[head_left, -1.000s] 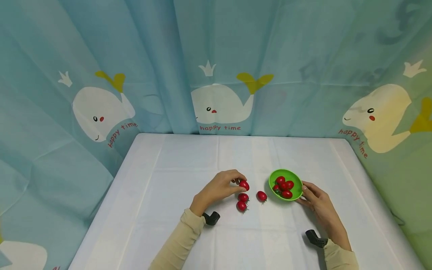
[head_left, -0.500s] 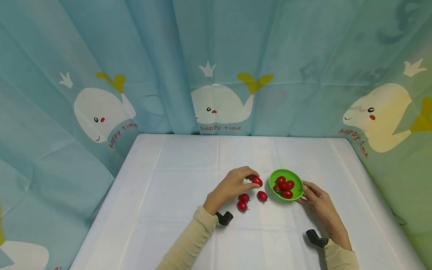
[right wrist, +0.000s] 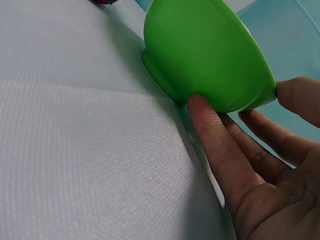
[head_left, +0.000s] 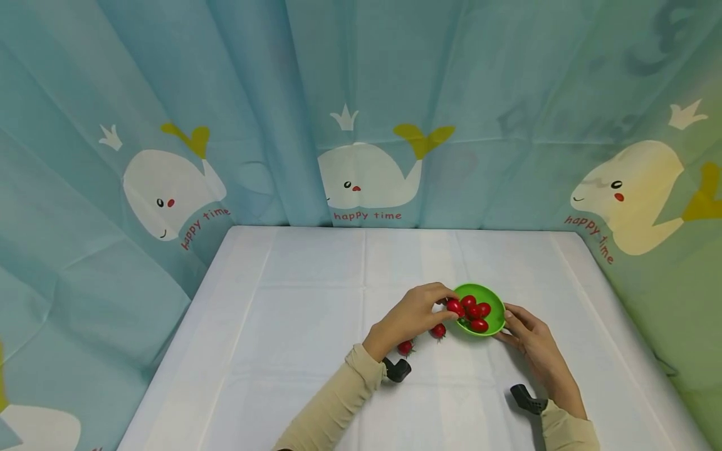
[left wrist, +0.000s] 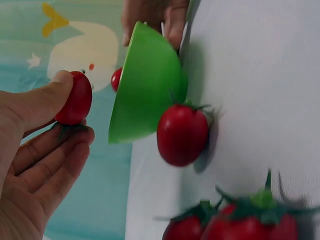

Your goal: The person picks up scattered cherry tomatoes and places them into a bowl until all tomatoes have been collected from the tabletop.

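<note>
My left hand (head_left: 414,318) pinches a red cherry tomato (left wrist: 77,100) between thumb and fingers, right at the near-left rim of a green bowl (left wrist: 150,82). Several cherry tomatoes (head_left: 479,326) lie inside the bowl. On its right side my right hand (head_left: 536,344) grips the bowl, thumb at the rim and fingers against the outer wall, as the right wrist view shows. Beside the bowl a loose tomato (left wrist: 182,135) rests on the table, stem end showing. Two more loose tomatoes (left wrist: 250,225) appear at the bottom of the left wrist view; the left hand partly hides them from the head camera.
A white cloth covers the table (head_left: 304,326). Behind and around it hangs a blue-green curtain (head_left: 254,94) printed with whales. A black wrist mount (head_left: 397,371) sticks out at the left wrist, and another black mount (head_left: 527,399) at the right.
My left hand has carried the tomato rightward from above the loose tomatoes to the bowl's rim. The right hand and the bowl have stayed in place.
</note>
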Tool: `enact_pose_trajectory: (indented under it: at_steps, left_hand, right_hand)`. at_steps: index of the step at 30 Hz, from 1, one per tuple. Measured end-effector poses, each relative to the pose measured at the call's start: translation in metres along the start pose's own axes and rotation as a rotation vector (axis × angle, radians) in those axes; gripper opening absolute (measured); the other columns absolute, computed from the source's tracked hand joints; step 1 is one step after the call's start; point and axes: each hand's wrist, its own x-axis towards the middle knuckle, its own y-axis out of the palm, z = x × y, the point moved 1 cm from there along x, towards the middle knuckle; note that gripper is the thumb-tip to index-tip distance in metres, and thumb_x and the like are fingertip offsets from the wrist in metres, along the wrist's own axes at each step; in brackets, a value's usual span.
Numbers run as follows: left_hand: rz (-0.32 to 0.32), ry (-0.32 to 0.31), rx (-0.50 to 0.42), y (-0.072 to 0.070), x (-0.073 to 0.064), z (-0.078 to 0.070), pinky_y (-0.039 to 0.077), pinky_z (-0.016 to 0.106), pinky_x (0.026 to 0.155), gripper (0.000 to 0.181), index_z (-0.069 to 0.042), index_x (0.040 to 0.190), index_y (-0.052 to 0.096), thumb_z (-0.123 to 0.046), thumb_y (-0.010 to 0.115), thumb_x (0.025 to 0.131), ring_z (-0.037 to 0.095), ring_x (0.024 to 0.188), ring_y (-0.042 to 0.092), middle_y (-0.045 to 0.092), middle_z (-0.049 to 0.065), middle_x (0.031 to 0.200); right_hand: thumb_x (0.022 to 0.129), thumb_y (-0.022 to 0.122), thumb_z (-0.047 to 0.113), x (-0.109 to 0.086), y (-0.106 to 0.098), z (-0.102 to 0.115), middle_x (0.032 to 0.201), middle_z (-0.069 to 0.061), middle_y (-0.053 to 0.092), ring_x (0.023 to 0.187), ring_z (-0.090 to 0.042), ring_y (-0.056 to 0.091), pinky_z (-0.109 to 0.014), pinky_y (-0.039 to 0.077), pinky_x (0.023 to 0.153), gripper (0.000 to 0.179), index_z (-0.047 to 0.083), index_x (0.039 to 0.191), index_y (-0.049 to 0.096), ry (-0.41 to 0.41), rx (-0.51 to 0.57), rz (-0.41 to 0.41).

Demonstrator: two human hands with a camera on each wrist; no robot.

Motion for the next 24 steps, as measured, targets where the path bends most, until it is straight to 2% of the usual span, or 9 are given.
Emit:
enact_pose_trajectory:
  at_steps: [8,16,21,24]
  left_hand:
    - [0.067,0.03,0.081,0.012,0.01,-0.002,0.048,0.011,0.099,0.034,-0.012,0.129,0.07,-0.029,0.072,0.099,0.008,0.112,0.065,0.072,0.0,0.123]
    - [0.152,0.006,0.207,0.017,0.016,-0.007,0.048,0.013,0.104,0.034,-0.013,0.132,0.069,-0.027,0.071,0.101,0.008,0.121,0.064,0.071,-0.002,0.129]
    - [0.202,0.017,0.328,0.018,0.021,-0.013,0.048,0.015,0.104,0.033,-0.012,0.131,0.07,-0.026,0.07,0.101,0.01,0.119,0.065,0.072,-0.002,0.128]
    - [0.214,0.03,0.374,0.018,0.024,-0.016,0.049,0.015,0.1,0.029,-0.012,0.128,0.072,-0.024,0.069,0.102,0.01,0.112,0.066,0.073,-0.002,0.121]
  right_hand:
    - [0.11,0.053,0.037,0.0,0.0,0.0,0.119,0.026,0.06,0.105,0.008,0.067,-0.02,0.061,0.087,0.067,-0.011,0.154,0.035,-0.019,0.011,0.002]
    - [0.11,0.053,0.036,0.0,0.0,0.0,0.118,0.027,0.06,0.104,0.007,0.067,-0.02,0.061,0.086,0.067,-0.012,0.153,0.036,-0.029,0.015,0.001]
    - [0.11,0.053,0.036,-0.001,0.0,0.0,0.119,0.026,0.059,0.105,0.008,0.067,-0.02,0.061,0.087,0.067,-0.011,0.153,0.036,-0.025,0.011,0.002]
    - [0.11,0.053,0.037,-0.001,0.0,0.0,0.12,0.026,0.059,0.106,0.008,0.066,-0.02,0.061,0.087,0.067,-0.011,0.154,0.036,-0.025,0.007,0.004]
